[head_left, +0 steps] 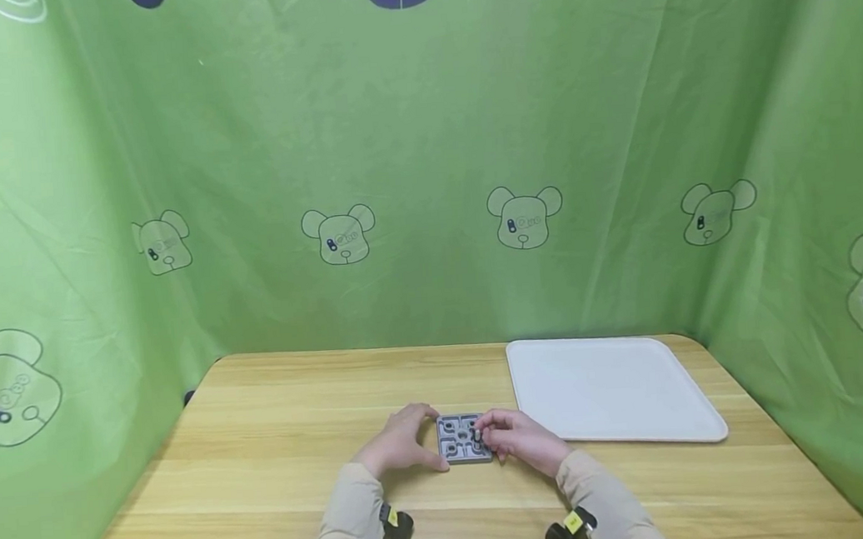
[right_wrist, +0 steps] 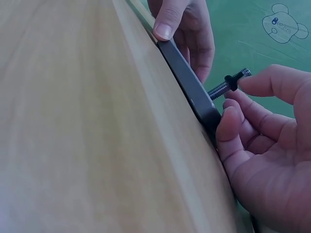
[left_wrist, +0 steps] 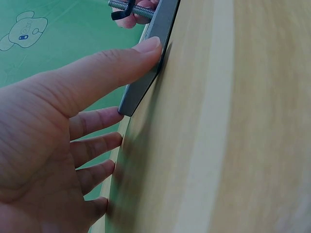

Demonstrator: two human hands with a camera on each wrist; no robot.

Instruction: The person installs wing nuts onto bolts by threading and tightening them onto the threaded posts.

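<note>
A square grey plate with moulded recesses lies flat on the wooden table. My left hand holds it by its left side, the thumb on the near edge and the index finger at the far corner. Out of the plate's right part rises a threaded bolt, carrying a small black wing nut partway along it. My right hand pinches at the wing nut with thumb and index finger, its other fingers curled down against the plate's right side. In the head view these fingers partly cover the bolt.
A white tray lies at the back right, just beyond my right hand. Green curtains printed with bear heads enclose the wooden table at the back and both sides. Each wrist wears a small black camera.
</note>
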